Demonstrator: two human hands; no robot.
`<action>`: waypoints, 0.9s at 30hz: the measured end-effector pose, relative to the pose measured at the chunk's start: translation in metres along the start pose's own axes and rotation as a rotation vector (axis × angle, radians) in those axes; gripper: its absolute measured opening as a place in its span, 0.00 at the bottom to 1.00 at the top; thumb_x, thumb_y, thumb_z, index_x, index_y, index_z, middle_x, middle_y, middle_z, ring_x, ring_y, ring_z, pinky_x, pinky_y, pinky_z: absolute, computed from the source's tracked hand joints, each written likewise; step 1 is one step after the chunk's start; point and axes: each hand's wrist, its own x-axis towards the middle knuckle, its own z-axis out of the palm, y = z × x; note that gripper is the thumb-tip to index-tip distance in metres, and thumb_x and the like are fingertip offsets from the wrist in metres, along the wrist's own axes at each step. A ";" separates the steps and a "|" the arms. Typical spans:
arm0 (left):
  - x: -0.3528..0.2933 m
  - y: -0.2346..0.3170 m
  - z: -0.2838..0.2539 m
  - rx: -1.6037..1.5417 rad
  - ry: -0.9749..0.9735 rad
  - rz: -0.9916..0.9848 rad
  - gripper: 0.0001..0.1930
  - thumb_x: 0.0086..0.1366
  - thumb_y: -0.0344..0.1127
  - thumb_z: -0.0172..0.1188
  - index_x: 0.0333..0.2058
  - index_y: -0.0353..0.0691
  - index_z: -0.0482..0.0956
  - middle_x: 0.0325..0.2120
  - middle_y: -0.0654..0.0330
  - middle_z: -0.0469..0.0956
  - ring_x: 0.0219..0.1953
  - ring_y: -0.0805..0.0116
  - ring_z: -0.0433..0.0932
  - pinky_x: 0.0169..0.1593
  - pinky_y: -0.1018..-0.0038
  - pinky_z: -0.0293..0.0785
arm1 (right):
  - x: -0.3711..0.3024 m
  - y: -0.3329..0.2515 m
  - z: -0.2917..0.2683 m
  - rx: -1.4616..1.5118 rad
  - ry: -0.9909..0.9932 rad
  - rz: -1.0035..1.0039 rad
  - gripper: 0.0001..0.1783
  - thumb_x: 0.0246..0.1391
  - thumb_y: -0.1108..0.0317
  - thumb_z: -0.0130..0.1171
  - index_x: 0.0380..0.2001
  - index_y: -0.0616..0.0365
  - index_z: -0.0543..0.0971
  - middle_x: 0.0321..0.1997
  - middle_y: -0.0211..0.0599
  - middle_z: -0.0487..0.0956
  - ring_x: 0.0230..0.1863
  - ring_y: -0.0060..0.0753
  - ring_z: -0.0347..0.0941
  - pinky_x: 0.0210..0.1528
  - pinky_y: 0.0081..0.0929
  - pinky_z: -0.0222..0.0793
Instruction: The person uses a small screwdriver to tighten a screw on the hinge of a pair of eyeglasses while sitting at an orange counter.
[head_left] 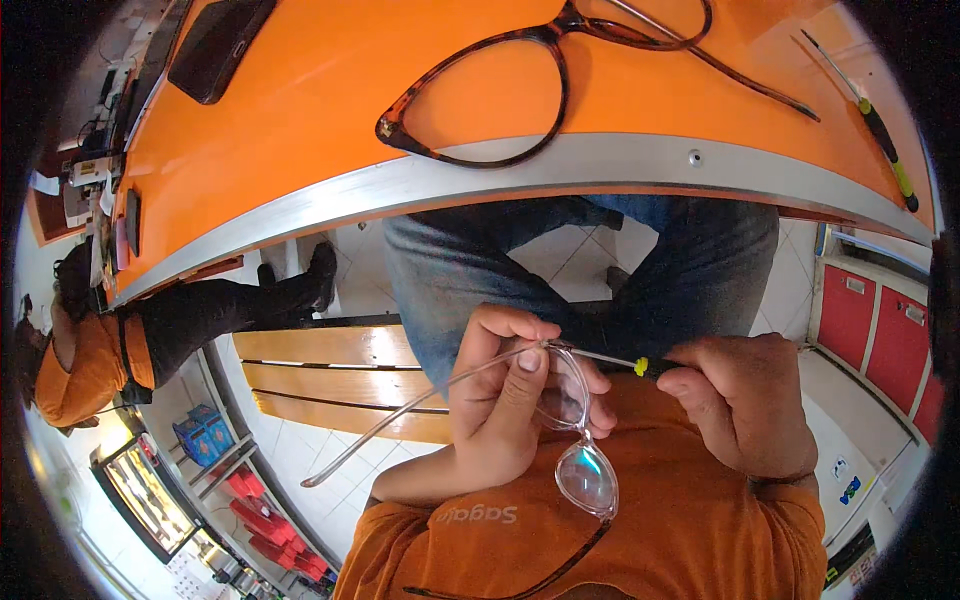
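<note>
My left hand (pixel 500 400) pinches a pair of clear-framed eyeglasses (pixel 587 482) at one hinge corner, over my lap. One temple, pale and see-through, stretches out to the left; the other, brown tortoiseshell, hangs down against my orange shirt. My right hand (pixel 745 400) is closed around the dark and yellow handle of a small screwdriver (pixel 650 368). Its thin shaft runs left to the hinge between my left fingertips. Whether the tip sits in a screw is too small to tell. A tortoiseshell eyeglass frame (pixel 480 160) rests on the orange table (pixel 300 110) ahead.
A second screwdriver (pixel 880 135) lies at the table's right end, a dark phone (pixel 218 48) at its far left. The table has a metal edge (pixel 640 160). Below are a slatted wooden bench (pixel 330 350) and red drawers (pixel 870 320). Another person (pixel 90 360) is at the left.
</note>
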 end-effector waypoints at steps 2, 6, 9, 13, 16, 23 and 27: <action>0.000 -0.001 0.001 0.000 0.008 0.005 0.07 0.74 0.35 0.38 0.47 0.41 0.57 0.32 0.43 0.78 0.27 0.59 0.82 0.29 0.69 0.82 | 0.001 0.001 0.000 -0.034 0.019 -0.063 0.12 0.56 0.61 0.60 0.28 0.59 0.76 0.23 0.45 0.77 0.25 0.51 0.76 0.27 0.42 0.69; 0.000 -0.002 0.001 0.054 0.034 0.042 0.07 0.74 0.34 0.39 0.47 0.41 0.57 0.32 0.42 0.78 0.27 0.58 0.83 0.30 0.68 0.82 | 0.001 0.004 0.004 0.016 -0.034 -0.020 0.10 0.58 0.63 0.59 0.29 0.60 0.76 0.23 0.45 0.77 0.25 0.51 0.76 0.27 0.42 0.69; 0.000 -0.005 0.001 0.134 0.040 0.102 0.07 0.74 0.32 0.40 0.47 0.41 0.56 0.33 0.41 0.78 0.27 0.58 0.83 0.31 0.68 0.83 | 0.000 0.004 0.009 0.057 -0.026 -0.038 0.10 0.58 0.64 0.58 0.31 0.61 0.75 0.22 0.46 0.77 0.24 0.51 0.76 0.26 0.43 0.69; 0.001 -0.012 0.000 0.165 0.032 0.189 0.07 0.73 0.31 0.41 0.47 0.40 0.56 0.34 0.40 0.78 0.29 0.58 0.83 0.33 0.68 0.83 | -0.003 0.003 0.020 0.146 -0.033 0.031 0.10 0.59 0.64 0.58 0.31 0.60 0.73 0.22 0.48 0.76 0.24 0.54 0.75 0.26 0.44 0.69; 0.003 -0.015 -0.003 0.157 0.013 0.230 0.07 0.73 0.30 0.41 0.47 0.40 0.56 0.34 0.41 0.78 0.30 0.58 0.83 0.34 0.68 0.83 | -0.004 0.008 0.032 0.235 -0.056 0.068 0.11 0.60 0.64 0.56 0.30 0.60 0.72 0.21 0.48 0.76 0.23 0.53 0.75 0.24 0.42 0.69; -0.010 -0.017 0.009 0.200 -0.025 0.096 0.08 0.73 0.30 0.42 0.47 0.40 0.56 0.33 0.42 0.78 0.29 0.59 0.83 0.34 0.67 0.83 | -0.004 0.014 0.042 0.800 0.045 0.364 0.16 0.67 0.61 0.43 0.29 0.60 0.71 0.17 0.31 0.71 0.16 0.21 0.67 0.17 0.23 0.59; -0.003 -0.012 -0.001 0.103 0.018 0.090 0.09 0.73 0.32 0.42 0.48 0.40 0.56 0.33 0.42 0.77 0.29 0.57 0.83 0.32 0.66 0.83 | -0.006 0.023 0.040 0.802 0.095 0.215 0.15 0.69 0.61 0.39 0.36 0.59 0.71 0.17 0.29 0.70 0.16 0.16 0.64 0.18 0.18 0.58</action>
